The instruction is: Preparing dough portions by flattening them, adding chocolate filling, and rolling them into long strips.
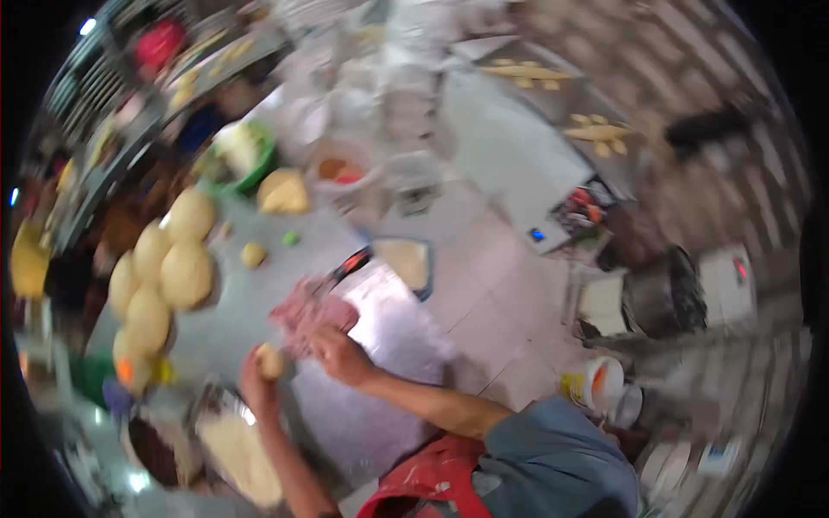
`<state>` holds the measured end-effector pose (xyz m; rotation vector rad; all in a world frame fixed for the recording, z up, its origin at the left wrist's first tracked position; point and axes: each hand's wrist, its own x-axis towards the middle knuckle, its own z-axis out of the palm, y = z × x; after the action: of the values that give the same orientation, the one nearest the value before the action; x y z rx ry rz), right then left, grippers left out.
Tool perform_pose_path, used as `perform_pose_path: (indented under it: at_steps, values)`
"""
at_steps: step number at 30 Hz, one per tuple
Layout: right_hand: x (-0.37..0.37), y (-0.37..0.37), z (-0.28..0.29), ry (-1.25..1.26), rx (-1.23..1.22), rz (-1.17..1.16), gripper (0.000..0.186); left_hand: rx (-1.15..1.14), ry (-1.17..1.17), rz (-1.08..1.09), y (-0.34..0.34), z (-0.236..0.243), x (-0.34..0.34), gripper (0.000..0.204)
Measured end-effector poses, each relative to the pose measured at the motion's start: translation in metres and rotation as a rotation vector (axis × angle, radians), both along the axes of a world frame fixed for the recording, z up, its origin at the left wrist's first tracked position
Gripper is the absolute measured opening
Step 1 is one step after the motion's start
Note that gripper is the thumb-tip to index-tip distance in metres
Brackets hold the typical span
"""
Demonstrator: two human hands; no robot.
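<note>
A small ball of pale dough [270,362] rests in my left hand [256,384], its fingers curled round it. My right hand [347,356] reaches over the metal tabletop, with bent fingers pressed into the edge of a lumpy pink mass [309,312], perhaps coloured dough. Blur hides its fingertips. Against the far side of the pink mass lies a tool with a black and orange handle [352,262]; its working end is hard to make out. Several large pale dough rounds [186,274] cluster on the table, left of both hands.
Farther back stand a green bowl [263,155], a yellow dough lump [284,192] and a tub with reddish contents [341,168]. A blue-rimmed tray [403,265] sits beyond the table edge. Shaped dough pieces [598,134] lie on a tray at right. Flour-like powder [242,453] fills a container near left.
</note>
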<state>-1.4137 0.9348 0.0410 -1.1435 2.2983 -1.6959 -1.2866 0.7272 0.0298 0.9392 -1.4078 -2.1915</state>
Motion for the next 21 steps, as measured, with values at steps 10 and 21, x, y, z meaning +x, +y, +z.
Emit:
perform_pose_path:
  at_steps: [10, 21]
  values:
    - [0.002, 0.023, 0.018, -0.823, 0.309, 0.265, 0.024, -0.118, -0.141, -0.120, 0.109, 0.028, 0.010, 0.040]
    - [-0.201, -0.152, -0.033, 0.100, 0.084, -0.086, 0.020, -1.263, -0.319, -0.032, 0.022, 0.018, -0.122, 0.050]
